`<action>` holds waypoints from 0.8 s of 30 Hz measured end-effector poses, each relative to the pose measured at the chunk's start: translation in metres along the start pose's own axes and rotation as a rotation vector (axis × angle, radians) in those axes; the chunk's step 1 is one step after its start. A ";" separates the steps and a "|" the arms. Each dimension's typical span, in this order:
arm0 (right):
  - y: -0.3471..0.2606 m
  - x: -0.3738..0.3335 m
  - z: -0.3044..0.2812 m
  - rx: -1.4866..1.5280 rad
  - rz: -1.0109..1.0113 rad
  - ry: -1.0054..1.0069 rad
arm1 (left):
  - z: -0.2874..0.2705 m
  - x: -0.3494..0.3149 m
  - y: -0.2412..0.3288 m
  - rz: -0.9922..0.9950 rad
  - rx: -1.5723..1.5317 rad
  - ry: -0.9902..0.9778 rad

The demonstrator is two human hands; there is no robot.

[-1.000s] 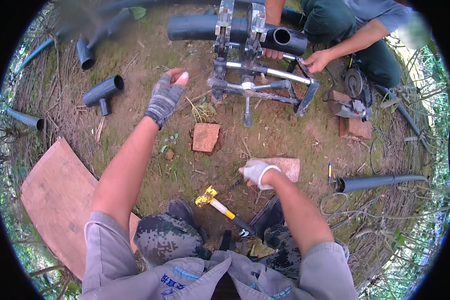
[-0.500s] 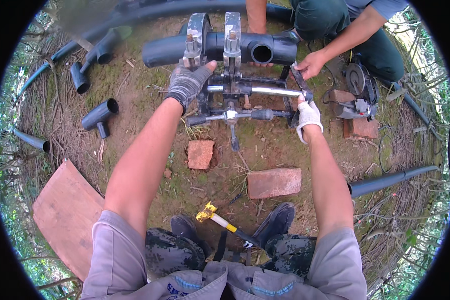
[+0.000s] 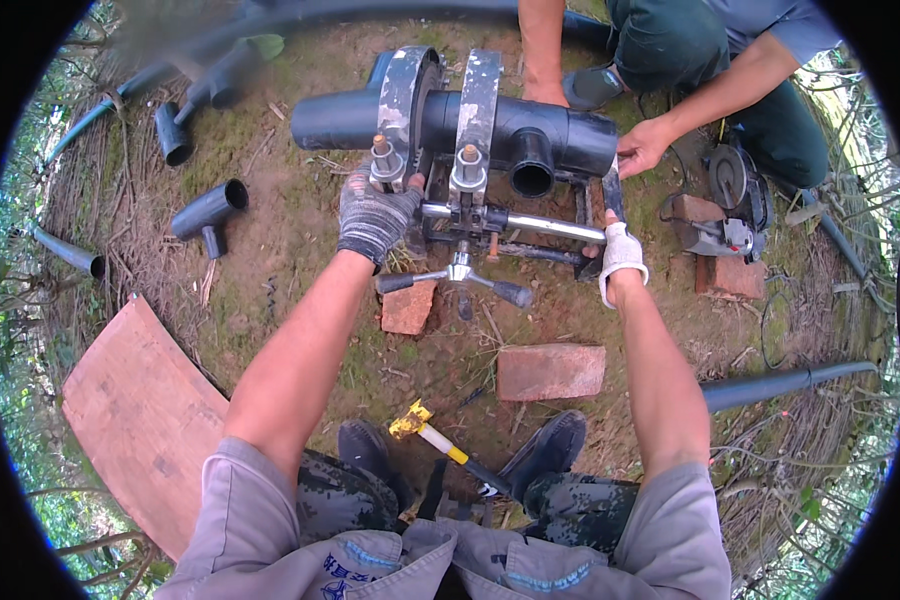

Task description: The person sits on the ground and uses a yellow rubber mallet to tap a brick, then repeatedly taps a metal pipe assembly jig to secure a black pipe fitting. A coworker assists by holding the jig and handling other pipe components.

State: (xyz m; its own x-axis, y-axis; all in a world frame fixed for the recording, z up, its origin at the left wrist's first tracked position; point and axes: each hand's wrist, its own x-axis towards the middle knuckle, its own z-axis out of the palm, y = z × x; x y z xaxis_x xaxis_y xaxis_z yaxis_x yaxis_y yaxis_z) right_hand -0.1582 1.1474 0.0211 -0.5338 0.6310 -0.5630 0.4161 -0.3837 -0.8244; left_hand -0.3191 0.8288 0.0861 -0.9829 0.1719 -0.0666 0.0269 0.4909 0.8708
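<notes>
In front of me is a pipe-welding clamp frame (image 3: 478, 130) with two thick, paint-worn half-ring clamps. A black plastic pipe (image 3: 335, 122) runs through them, ending at the right in a black tee fitting (image 3: 585, 140) whose side outlet faces me. My left hand (image 3: 375, 218), in a grey knit glove, is closed on the frame below the left clamp's bolt. My right hand (image 3: 622, 250), in a white glove, grips the frame's right end by the shiny guide rod (image 3: 555, 227). Its fingers are partly hidden. A spoked turning handle (image 3: 459, 272) sticks out at the near side.
A co-worker's hand (image 3: 645, 147) reaches to the frame's right end. Bricks (image 3: 551, 372), a yellow-headed hammer (image 3: 410, 420) and a brown board (image 3: 140, 420) lie on the soil. Loose black fittings (image 3: 210, 210) lie left; a disc-bladed power tool (image 3: 732, 185) rests on bricks right.
The frame and pipe have tipped, so the clamps show more of their tops and the tee's outlet sits lower. Both my hands have come slightly nearer me. The handle's spokes have turned.
</notes>
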 end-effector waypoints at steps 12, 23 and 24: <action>0.047 -0.001 -0.030 -0.016 -0.063 -0.079 | -0.013 -0.097 -0.018 0.103 0.145 0.035; 0.066 -0.026 -0.016 0.031 -0.032 -0.112 | -0.028 -0.095 -0.025 -0.016 0.092 0.022; 0.067 -0.023 -0.018 -0.015 -0.060 -0.118 | -0.033 -0.092 -0.019 -0.055 0.084 -0.032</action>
State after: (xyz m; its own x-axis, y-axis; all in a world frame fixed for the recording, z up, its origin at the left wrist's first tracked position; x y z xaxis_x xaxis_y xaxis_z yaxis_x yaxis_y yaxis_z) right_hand -0.1050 1.1189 -0.0197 -0.6405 0.5684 -0.5165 0.3913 -0.3372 -0.8563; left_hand -0.2351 0.7756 0.0918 -0.9770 0.1693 -0.1298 -0.0105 0.5697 0.8218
